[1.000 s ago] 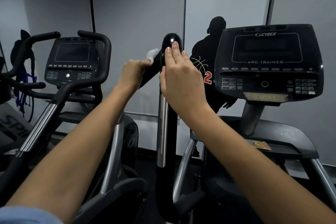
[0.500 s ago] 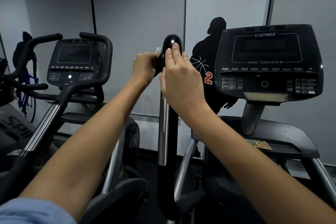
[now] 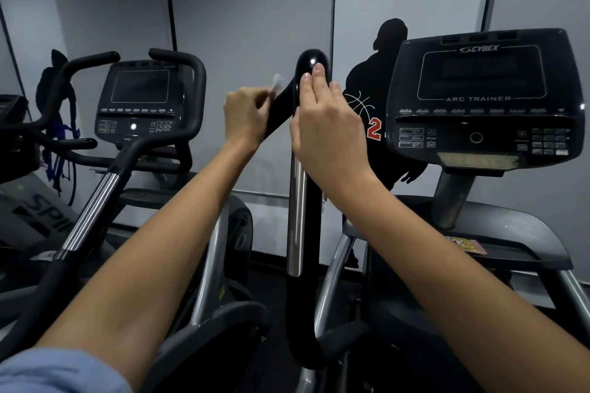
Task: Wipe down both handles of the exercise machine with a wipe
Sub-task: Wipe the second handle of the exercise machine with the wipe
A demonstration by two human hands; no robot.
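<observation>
Gripping the black handle near its rounded top, the right hand lies flat against it, fingers pressed together and pointing up, thumb on the near side. Left hand is just beside it on the handle's angled side branch, fingers curled and pinching a small white wipe; only a blurred corner of the wipe sticks out above the fingertips, touching or nearly touching the branch, can't tell which. Below the hands the handle runs down into a chrome tube, then black again. Console marked CYBEX ARC TRAINER sits to the right, screen dark. A second machine with its own console and curved bars stands at left. Grey panelled wall behind, with a black basketball-player silhouette decal showing a red 2. Floor is dark. Light blue sleeve at bottom left.
</observation>
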